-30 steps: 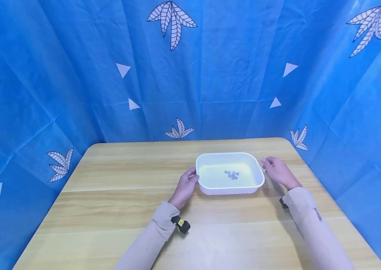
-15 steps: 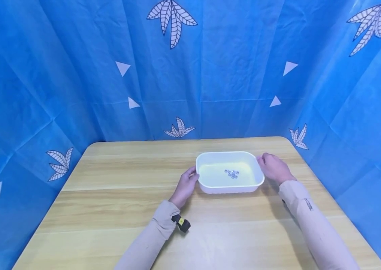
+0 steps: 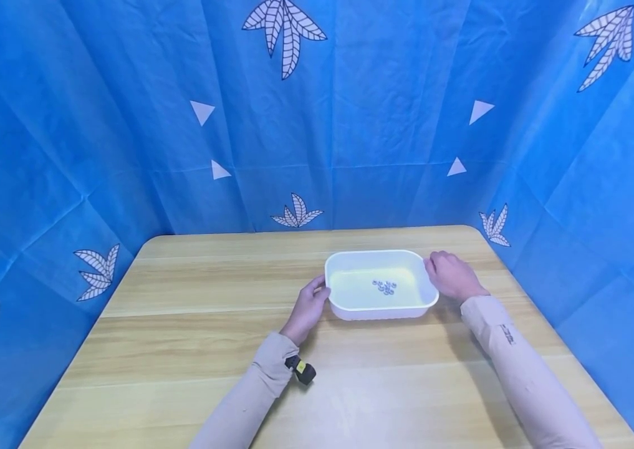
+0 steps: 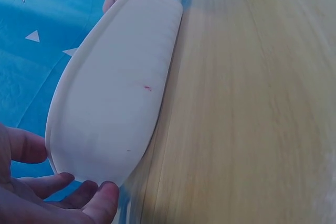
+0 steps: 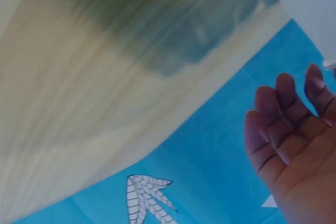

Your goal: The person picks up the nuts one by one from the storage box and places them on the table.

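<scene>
A white plastic basin point(image 3: 378, 313) stands on the wooden table, right of the middle. Inside it lies a loose cluster of small greyish round pieces point(image 3: 386, 287), too small to name. My left hand point(image 3: 307, 310) holds the basin's left end, its fingertips spread around the end wall and rim, as the left wrist view shows up close. At the other end, my right hand point(image 3: 451, 276) holds the right rim with bent fingers. In the right wrist view the fingers point(image 5: 268, 100) are loosely bent just below the basin's edge; the thumb is mostly out of sight.
The wood-grain table point(image 3: 182, 349) reaches to a blue curtain point(image 3: 384, 125) with white leaf and triangle prints, which encloses the back and sides. A black strap device point(image 3: 301, 369) sits at the left wrist, over a light sleeve.
My right hand has moved left from beside the basin to its right rim, and its forearm has turned. My left hand, the basin and the pieces in it stay put.
</scene>
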Motion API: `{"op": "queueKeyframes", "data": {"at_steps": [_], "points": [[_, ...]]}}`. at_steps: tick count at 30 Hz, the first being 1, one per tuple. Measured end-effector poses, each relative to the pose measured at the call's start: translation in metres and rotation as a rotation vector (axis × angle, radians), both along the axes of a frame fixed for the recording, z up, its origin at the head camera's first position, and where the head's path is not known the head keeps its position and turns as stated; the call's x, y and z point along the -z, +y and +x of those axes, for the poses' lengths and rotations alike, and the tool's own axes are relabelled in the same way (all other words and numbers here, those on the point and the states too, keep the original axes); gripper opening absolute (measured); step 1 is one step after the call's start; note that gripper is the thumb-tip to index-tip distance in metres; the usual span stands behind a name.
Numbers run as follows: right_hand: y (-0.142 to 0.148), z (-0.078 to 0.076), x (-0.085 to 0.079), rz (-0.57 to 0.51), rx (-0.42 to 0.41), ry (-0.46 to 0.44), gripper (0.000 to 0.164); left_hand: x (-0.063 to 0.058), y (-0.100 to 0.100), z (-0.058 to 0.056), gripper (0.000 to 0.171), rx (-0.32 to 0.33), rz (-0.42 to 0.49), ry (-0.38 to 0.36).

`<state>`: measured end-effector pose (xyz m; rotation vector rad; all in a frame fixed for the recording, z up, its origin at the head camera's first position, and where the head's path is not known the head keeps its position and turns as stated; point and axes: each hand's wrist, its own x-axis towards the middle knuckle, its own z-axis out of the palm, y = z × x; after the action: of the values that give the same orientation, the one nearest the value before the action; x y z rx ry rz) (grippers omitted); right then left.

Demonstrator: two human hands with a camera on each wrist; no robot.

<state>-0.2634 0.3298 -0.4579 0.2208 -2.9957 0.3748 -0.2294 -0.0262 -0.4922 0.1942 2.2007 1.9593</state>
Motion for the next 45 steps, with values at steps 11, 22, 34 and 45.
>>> {"op": "queueKeyframes", "data": {"at_steps": [11,22,34,45], "points": [[0.003,-0.003,0.004,0.039,-0.007,-0.005,0.047,0.002,0.0,-0.001,0.053,0.003,-0.045,0.026],[0.004,-0.004,0.005,0.047,-0.011,-0.012,0.051,-0.002,-0.007,0.001,0.054,-0.014,-0.249,0.125],[0.003,-0.005,0.002,0.039,-0.017,-0.012,0.048,-0.014,-0.037,-0.012,0.038,-0.098,-0.282,0.258],[0.006,-0.005,0.003,0.025,-0.008,-0.031,0.05,-0.045,-0.059,-0.023,0.025,-0.082,-0.291,0.37]]}}
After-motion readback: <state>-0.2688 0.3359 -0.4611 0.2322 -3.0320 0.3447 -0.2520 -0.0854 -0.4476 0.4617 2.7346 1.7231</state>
